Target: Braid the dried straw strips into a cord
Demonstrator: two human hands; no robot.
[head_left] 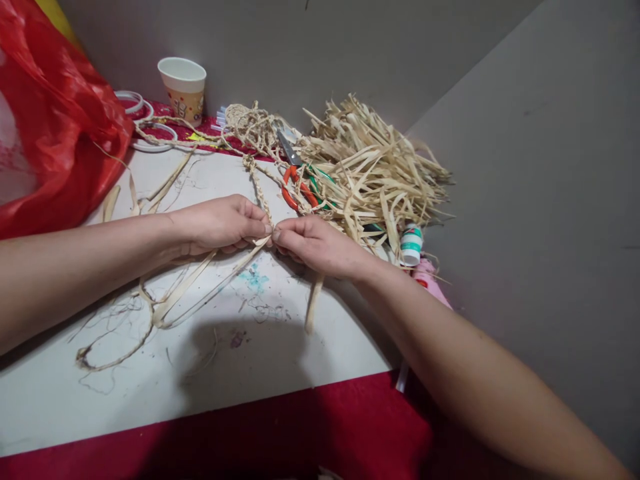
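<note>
Both my hands meet over the white board, fingertips nearly touching. My left hand (pixel 227 223) is closed in a pinch on a braided straw cord (pixel 260 190), which runs up and away from the fingers. Close beside it, my right hand (pixel 317 243) pinches the straw strands at the braid's lower end. Loose straw strips (pixel 185 290) trail from the fingers toward the lower left, and one strip (pixel 315 303) hangs below my right hand. The exact crossing of the strands is hidden by the fingertips.
Scissors (pixel 295 177) with orange handles lie behind my hands, against a heap of dry straw (pixel 375 167). A paper cup (pixel 185 90), white rings (pixel 155 137) and coiled braid (pixel 250 127) stand at the back. A red plastic bag (pixel 60 127) fills the left; a white-and-green bottle (pixel 411 245) is right.
</note>
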